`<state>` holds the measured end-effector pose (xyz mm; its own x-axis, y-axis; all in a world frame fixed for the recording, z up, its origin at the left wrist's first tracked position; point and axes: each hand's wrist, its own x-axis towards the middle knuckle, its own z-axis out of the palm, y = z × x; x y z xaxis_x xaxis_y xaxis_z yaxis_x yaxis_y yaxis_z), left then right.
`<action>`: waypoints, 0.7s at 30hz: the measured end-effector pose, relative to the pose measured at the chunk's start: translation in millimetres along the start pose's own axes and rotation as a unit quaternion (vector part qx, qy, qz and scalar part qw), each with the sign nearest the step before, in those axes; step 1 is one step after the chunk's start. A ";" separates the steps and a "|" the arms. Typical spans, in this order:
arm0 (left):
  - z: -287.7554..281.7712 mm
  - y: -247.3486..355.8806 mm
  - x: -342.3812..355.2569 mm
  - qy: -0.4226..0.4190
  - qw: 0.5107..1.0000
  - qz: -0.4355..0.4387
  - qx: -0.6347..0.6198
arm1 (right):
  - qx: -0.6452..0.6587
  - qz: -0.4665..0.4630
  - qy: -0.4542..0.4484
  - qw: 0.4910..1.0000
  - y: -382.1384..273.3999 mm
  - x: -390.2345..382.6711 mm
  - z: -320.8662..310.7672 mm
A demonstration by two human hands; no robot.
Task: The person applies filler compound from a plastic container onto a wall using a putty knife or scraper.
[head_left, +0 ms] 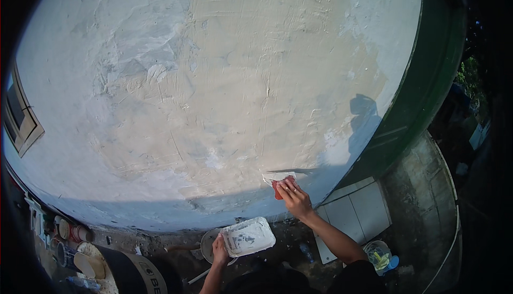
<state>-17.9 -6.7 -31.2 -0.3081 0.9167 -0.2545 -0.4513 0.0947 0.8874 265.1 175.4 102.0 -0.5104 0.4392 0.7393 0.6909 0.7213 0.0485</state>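
Observation:
A red putty scraper (277, 190) is gripped in my right hand (294, 199), its fingers closed over the back. White putty coats the scraper's far edge, which lies against the lower part of the wall (240, 112). My left hand (219, 251) holds a shallow white tray (270, 235) by its left side, below and to the left of the scraper. Putty is smeared over the tray's inside. Uneven cream and whitish patches, with ridges and scrape marks, cover the wall in front of me.
A dark drum (125, 270) with a beige cup (89, 266) on top stands at lower left. White panels (352, 216) lean beside the green door (398, 139) at right. Near my right elbow sits a small bucket (378, 256). A round pan (207, 246) is behind my left hand.

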 end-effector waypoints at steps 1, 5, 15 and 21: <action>6.1 5.1 -5.3 -0.003 1.000 -0.004 -0.002 | 0.004 0.003 0.039 0.999 1.8 25.5 -31.6; 21.4 20.0 -3.9 -0.040 0.999 -0.027 0.015 | -0.085 -0.053 0.207 0.973 8.7 155.9 -150.7; 26.9 11.2 2.1 -0.030 0.999 -0.023 -0.027 | -0.200 -0.119 0.150 0.961 10.2 240.2 -121.5; -17.5 -2.8 -1.6 -0.018 1.000 -0.001 0.003 | -0.132 -0.104 -0.004 0.986 -21.3 63.5 16.4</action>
<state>-30.8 -15.2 -40.0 -0.2777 0.9296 -0.2422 -0.4459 0.0986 0.8896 209.6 196.7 136.9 -0.6584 0.3025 0.6892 0.6800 0.6315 0.3724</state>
